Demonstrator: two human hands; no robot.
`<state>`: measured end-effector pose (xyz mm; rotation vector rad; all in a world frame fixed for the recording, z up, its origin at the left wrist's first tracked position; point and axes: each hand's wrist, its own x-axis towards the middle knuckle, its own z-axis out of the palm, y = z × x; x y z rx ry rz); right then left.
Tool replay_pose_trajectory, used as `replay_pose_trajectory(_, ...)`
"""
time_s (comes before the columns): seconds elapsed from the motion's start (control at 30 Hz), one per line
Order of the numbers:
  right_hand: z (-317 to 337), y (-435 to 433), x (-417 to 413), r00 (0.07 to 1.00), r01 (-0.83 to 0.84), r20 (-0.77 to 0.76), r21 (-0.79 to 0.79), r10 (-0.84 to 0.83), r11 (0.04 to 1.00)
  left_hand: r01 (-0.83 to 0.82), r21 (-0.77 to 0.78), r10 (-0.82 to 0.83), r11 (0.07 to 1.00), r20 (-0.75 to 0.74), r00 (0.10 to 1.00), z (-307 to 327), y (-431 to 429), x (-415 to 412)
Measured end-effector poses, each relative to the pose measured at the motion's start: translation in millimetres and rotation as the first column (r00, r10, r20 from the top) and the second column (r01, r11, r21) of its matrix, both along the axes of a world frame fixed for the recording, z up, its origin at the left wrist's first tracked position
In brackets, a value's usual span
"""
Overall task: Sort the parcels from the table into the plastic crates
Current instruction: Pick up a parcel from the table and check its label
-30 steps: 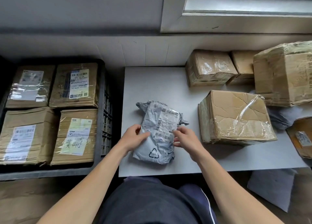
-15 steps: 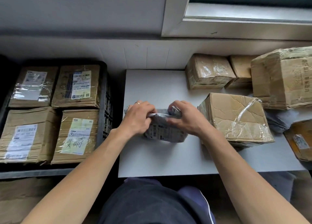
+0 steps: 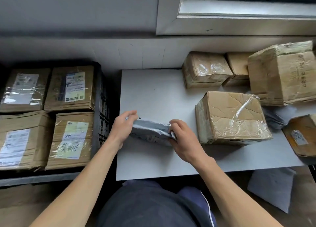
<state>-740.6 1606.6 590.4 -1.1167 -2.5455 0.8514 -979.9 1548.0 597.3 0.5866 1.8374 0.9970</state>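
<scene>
Grey parcel [image 3: 150, 130] (table [image 3: 153, 93]), both hands gripping

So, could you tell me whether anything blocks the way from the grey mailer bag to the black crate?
Nothing stands between them. Both the left hand and right hand hold the grey plastic mailer bag, but four brown cardboard boxes already fill the black plastic crate.

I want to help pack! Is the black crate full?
Looks full: four taped cardboard boxes cover the black crate; no free floor shows.
</scene>
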Motion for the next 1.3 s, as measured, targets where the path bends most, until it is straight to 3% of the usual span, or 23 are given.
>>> replay_pose_trajectory(0.1, 5, -3, 5, 0.986, 0.161, -0.013, -0.14, -0.165, 0.977, 0.04, 0.046, -0.039, 0.998, -0.033, 0.999, -9, -14, 3)
replay_pose_trajectory(0.23, 30, 0, 7, 0.929, 0.266, -0.051, -0.593, -0.365, 0.76, 0.008, 0.051, -0.011, 0.999, 0.054, 0.998, -14, -23, 4)
replay_pose_trajectory(0.33, 36, 5, 6, 0.888, 0.233, -0.127, -0.705, -0.442, 0.67, 0.011, 0.052, -0.015, 0.999, 0.069, 0.997, -18, -23, 1)
replay_pose_trajectory(0.47, 26, 2, 8, 0.859, 0.343, -0.156, -0.531, -0.487, 0.775, 0.001, 0.056, -0.005, 0.998, 0.06, 0.998, -18, -21, 0)
replay_pose_trajectory(0.57, 13, -1, 16, 0.876, 0.437, -0.162, -0.133, -0.454, 0.89, -0.036, 0.078, 0.034, 0.996, 0.024, 0.999, -19, -21, 3)
replay_pose_trajectory(0.63, 8, -5, 20, 0.92, 0.385, -0.11, 0.062, -0.377, 0.921, -0.054, 0.087, 0.053, 0.995, 0.011, 0.999, -18, -21, 5)
replay_pose_trajectory(1.0, 9, 5, 5, 0.985, 0.17, -0.075, 0.195, -0.158, 0.966, -0.02, 0.133, 0.03, 0.991, -0.075, 0.997, -20, -22, 9)
replay_pose_trajectory(1.13, 2, 3, 5, 0.984, 0.173, 0.007, 0.259, -0.181, 0.95, -0.037, 0.143, 0.045, 0.989, -0.047, 0.998, -25, -21, 9)
replay_pose_trajectory(1.3, 8, 12, 20, 0.993, 0.055, 0.102, 0.062, -0.061, 0.997, -0.059, 0.158, 0.037, 0.986, 0.139, 0.99, -26, -19, 8)
